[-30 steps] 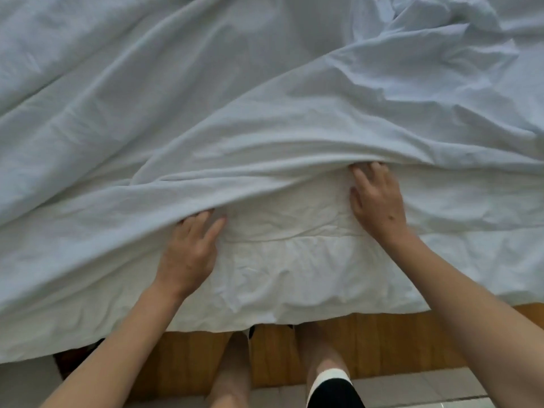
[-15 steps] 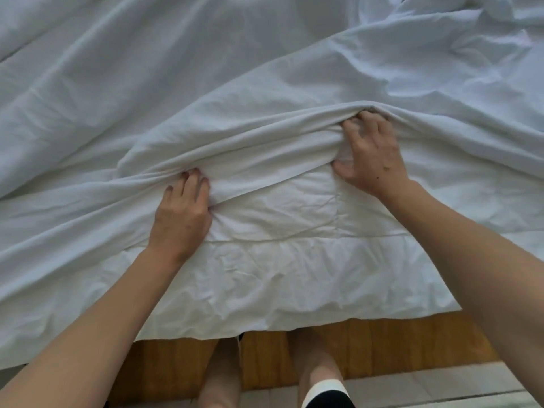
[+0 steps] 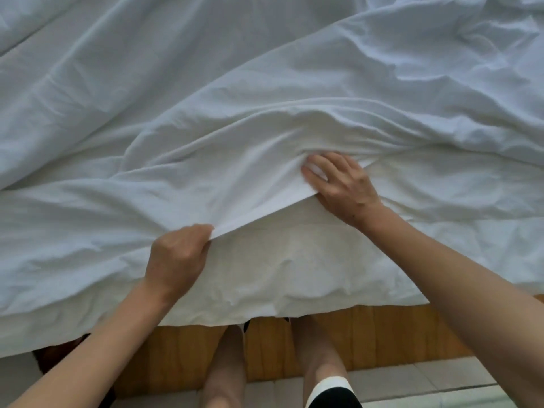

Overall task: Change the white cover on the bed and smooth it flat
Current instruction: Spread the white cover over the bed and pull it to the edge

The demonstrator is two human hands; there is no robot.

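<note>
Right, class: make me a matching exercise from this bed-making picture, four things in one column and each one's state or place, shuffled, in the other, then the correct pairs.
Things
1. left hand
2. right hand
3. white cover
4. wooden bed frame

States or places
A. rumpled, spread across the bed
B. grip closed on the cover's hem
C. below the hanging bedding, beside the tiled floor
D. fingers spread at the cover's raised edge

Pairs: 1-B, 2-D, 3-A, 4-C
</note>
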